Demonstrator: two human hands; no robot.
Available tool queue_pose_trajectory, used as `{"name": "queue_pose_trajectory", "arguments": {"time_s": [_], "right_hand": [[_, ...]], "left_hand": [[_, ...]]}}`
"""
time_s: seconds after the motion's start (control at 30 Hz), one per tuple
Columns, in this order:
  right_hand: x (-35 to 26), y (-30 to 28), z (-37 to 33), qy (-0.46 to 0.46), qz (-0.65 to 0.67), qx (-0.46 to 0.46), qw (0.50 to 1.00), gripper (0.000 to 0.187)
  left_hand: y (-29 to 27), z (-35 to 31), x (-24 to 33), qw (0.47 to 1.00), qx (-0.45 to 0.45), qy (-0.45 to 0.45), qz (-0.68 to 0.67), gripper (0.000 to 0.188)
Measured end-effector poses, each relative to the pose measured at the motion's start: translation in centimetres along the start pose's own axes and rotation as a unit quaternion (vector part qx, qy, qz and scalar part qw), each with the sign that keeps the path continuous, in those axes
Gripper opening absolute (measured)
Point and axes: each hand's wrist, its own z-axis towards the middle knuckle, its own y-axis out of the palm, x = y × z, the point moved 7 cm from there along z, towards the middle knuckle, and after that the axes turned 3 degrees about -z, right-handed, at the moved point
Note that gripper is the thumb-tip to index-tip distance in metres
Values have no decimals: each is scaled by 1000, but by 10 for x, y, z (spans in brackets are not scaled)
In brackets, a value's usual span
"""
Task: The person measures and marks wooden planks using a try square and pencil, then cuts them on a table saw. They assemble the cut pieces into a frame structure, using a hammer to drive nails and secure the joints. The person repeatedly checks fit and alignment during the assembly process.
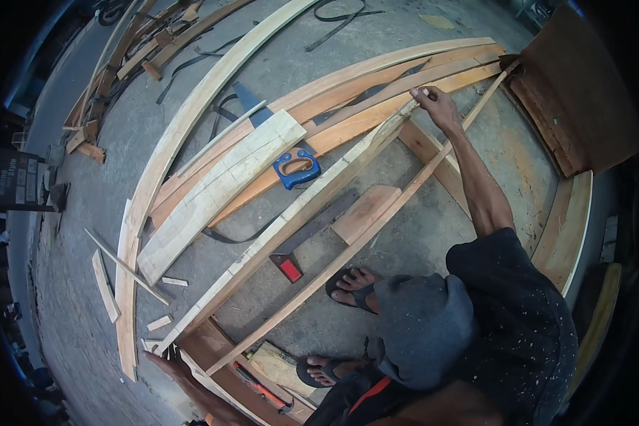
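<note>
A long pale wooden board (312, 193) runs diagonally along the far side of a wooden frame, between my two hands. At its lower left end, my left hand (165, 362) is closed around the corner, its fingers partly hidden. My right hand (437, 108) grips the upper right end, with the arm stretched out. A thin wooden strip (319, 286) lies across the frame, nearer my feet. Inside the frame, a try square with a red handle (286, 268) rests on the concrete beside a short wood block (366, 213).
Beyond the board, a handsaw with a blue handle (297, 168) lies by a wide pale plank (220, 192) and several long boards. Offcuts (160, 322) and black straps are scattered around. A scrap wood pile (149, 53) sits far left. A brown panel (582, 85) stands at right.
</note>
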Motion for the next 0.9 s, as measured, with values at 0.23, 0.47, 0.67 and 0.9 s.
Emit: {"name": "queue_pose_trajectory", "arguments": {"time_s": [0.23, 0.47, 0.67, 0.9], "right_hand": [[42, 4, 17, 9, -32, 69, 997, 82], [41, 32, 12, 31, -35, 34, 998, 81], [42, 38, 9, 31, -33, 30, 999, 81], [43, 40, 5, 33, -33, 26, 999, 81]], "left_hand": [[13, 5, -7, 999, 28, 3, 25, 96], [14, 8, -9, 998, -58, 22, 28, 101], [5, 14, -13, 999, -22, -3, 44, 107], [1, 13, -13, 997, 13, -14, 75, 105]]}}
